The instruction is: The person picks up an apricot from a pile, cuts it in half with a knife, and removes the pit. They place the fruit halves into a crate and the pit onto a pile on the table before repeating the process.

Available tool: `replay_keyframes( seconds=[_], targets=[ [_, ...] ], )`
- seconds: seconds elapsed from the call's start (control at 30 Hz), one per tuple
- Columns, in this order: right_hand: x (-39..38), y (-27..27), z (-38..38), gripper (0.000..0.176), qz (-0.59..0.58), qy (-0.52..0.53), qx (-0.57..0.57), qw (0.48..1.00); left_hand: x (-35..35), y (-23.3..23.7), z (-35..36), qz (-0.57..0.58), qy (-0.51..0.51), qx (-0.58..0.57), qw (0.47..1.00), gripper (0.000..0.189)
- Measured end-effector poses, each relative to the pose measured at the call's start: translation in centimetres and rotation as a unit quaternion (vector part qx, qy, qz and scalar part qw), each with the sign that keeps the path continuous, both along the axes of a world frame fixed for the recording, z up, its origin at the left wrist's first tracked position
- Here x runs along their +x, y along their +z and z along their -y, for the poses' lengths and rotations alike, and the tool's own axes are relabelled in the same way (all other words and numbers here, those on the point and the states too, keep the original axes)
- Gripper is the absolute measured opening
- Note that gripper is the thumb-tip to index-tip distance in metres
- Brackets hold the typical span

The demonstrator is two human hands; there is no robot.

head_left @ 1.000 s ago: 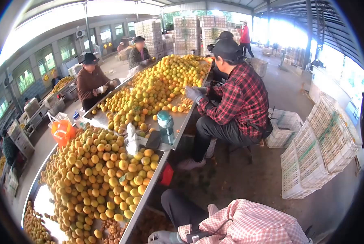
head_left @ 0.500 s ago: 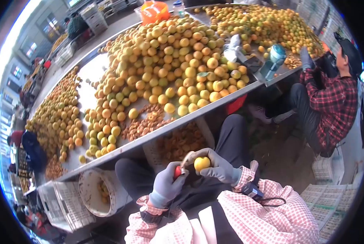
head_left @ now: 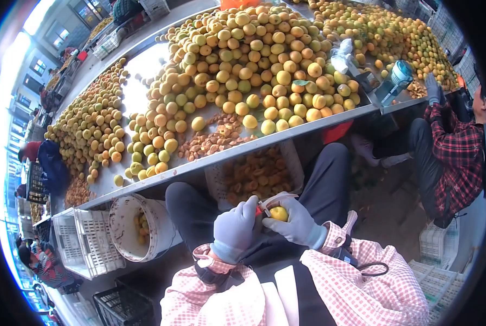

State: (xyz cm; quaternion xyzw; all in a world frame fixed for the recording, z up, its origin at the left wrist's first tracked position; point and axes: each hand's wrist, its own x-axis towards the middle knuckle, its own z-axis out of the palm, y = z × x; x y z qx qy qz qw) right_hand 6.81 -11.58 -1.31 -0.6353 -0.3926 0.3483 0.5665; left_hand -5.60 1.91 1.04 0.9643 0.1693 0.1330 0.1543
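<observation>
Both my hands wear grey gloves and are close together over my lap. My left hand [head_left: 235,231] is closed round a small knife [head_left: 259,209] with a red handle, its metal blade right at the fruit. In my right hand [head_left: 303,225] a yellow apricot [head_left: 279,213] is gripped, partly hidden by the fingers. Just beyond the hands, a white crate [head_left: 217,187] under the table edge holds orange apricot halves [head_left: 256,176]. Above it, a large heap of whole apricots [head_left: 243,70] covers the metal table [head_left: 226,154], with brown pits [head_left: 213,141] near the front edge.
To the left stand a white bucket [head_left: 167,228] with some fruit inside and white plastic crates [head_left: 99,250]. A black crate [head_left: 121,304] is on the floor below. At right sits a co-worker in a plaid shirt [head_left: 457,155], near a blue-lidded bottle [head_left: 398,79].
My hands have drawn together, bringing the knife blade up to the apricot, which has turned partly behind my right fingers. The camera view has shifted, so the table appears higher and further right.
</observation>
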Motion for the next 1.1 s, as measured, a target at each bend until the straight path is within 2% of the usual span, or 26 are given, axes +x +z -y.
replay_keyframes(
  seconds=[0.07,0.13,0.2,0.23,0.3,0.43,0.5,0.57,0.6,0.67,0.73,0.77,0.8,0.83,0.93,1.0,1.1],
  targets=[
    [0.1,0.7,0.1,0.039,0.021,-0.004,0.003,1.000,-0.5,-0.1,0.1,0.021,-0.032,-0.089,0.995,0.043],
    [0.2,0.6,0.3,0.039,0.040,-0.008,0.004,0.999,-1.3,-1.0,0.2,0.007,-0.040,-0.102,0.994,0.044],
    [0.6,0.1,0.6,0.041,0.076,0.067,0.005,0.995,-1.5,-1.1,0.2,0.008,-0.044,-0.109,0.993,0.044],
    [0.5,0.1,0.6,0.041,0.075,0.068,0.004,0.995,-1.4,-0.9,0.1,0.007,-0.043,-0.110,0.993,0.044],
    [0.1,0.2,0.4,0.042,-0.030,0.058,0.042,0.997,-1.0,-0.3,0.0,0.035,-0.028,-0.089,0.995,0.043],
    [-0.6,0.4,0.1,0.039,-0.062,0.057,0.043,0.996,-1.1,-1.3,-0.1,-0.010,-0.005,0.015,1.000,0.041],
    [-1.3,0.4,0.0,0.037,-0.162,0.015,0.028,0.986,-0.8,-1.9,-0.2,-0.011,-0.006,0.046,0.999,0.038],
    [-1.7,-0.3,0.0,0.035,-0.205,-0.008,-0.008,0.979,-0.6,-2.0,0.0,-0.012,-0.009,0.077,0.997,0.036],
    [-1.7,-0.7,-0.1,0.032,-0.246,-0.032,-0.042,0.968,-0.5,-1.8,0.1,-0.016,-0.018,0.049,0.999,0.038],
    [-1.5,-1.4,0.0,0.030,-0.256,-0.037,-0.023,0.966,-0.5,-1.7,0.3,-0.020,-0.027,0.021,0.999,0.040],
    [-1.2,-1.8,0.2,0.028,-0.266,-0.040,-0.003,0.963,-0.8,-1.7,0.6,0.038,-0.057,-0.176,0.982,0.047],
    [-0.8,-1.9,0.4,0.029,-0.219,-0.016,0.023,0.975,-0.9,-1.5,0.5,0.036,-0.056,-0.177,0.982,0.047],
    [-0.6,-2.0,0.4,0.031,-0.171,0.007,0.050,0.984,-1.0,-1.1,0.3,0.017,-0.067,-0.248,0.966,0.050],
    [-0.5,-1.7,0.5,0.031,-0.172,0.005,0.050,0.984,-1.1,-1.0,0.1,-0.003,-0.079,-0.318,0.945,0.052],
    [-0.5,-0.4,0.9,0.037,-0.133,0.023,0.059,0.989,-1.4,-1.9,-0.1,-0.018,-0.090,-0.304,0.948,0.052],
    [-0.5,-0.2,1.1,0.043,-0.040,0.012,0.063,0.997,-1.5,-2.1,0.0,-0.026,-0.093,-0.295,0.951,0.050],
    [-1.0,-0.1,1.2,0.044,-0.018,-0.007,0.050,0.999,-1.3,-1.5,0.4,-0.019,-0.087,-0.248,0.965,0.047]
  ],
)
